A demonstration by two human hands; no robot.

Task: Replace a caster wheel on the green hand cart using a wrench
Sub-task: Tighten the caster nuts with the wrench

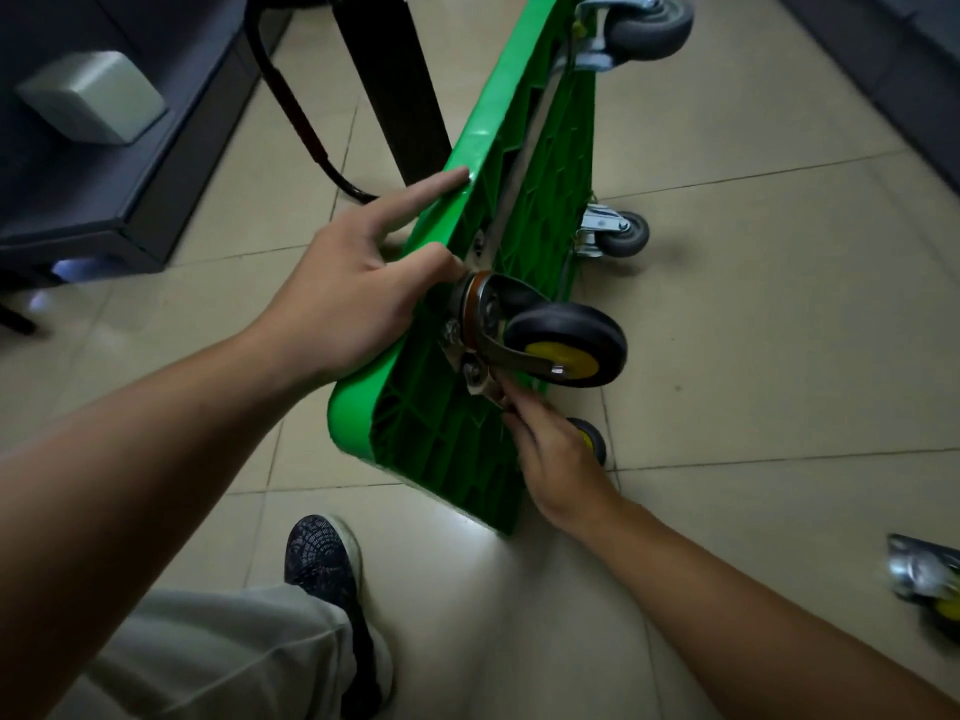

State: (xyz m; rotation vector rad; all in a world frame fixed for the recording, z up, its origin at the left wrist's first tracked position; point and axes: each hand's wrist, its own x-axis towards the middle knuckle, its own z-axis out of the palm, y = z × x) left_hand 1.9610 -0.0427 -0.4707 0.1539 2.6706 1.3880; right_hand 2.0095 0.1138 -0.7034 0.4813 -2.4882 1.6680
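Green cart [545, 163] is standing on its long edge on the tiled floor [753, 330], with its ribbed underside facing my right. At its near upper corner, between my two grips, a black caster wheel [566, 337] with a yellow hub is sitting on its metal plate [457, 350]. My left grip [343, 293] is wrapping over the cart's top rim, forefinger lying straight along the edge and thumb touching the top of the plate. My right grip [556, 454] is just below, fingers curled and tips pinching the plate's lower corner. Whether anything small is between them, I cannot tell. A second yellow-hubbed wheel [589, 439] is peeking out behind that grip. Well off to its right, a loose caster [922, 579] is lying on the floor.
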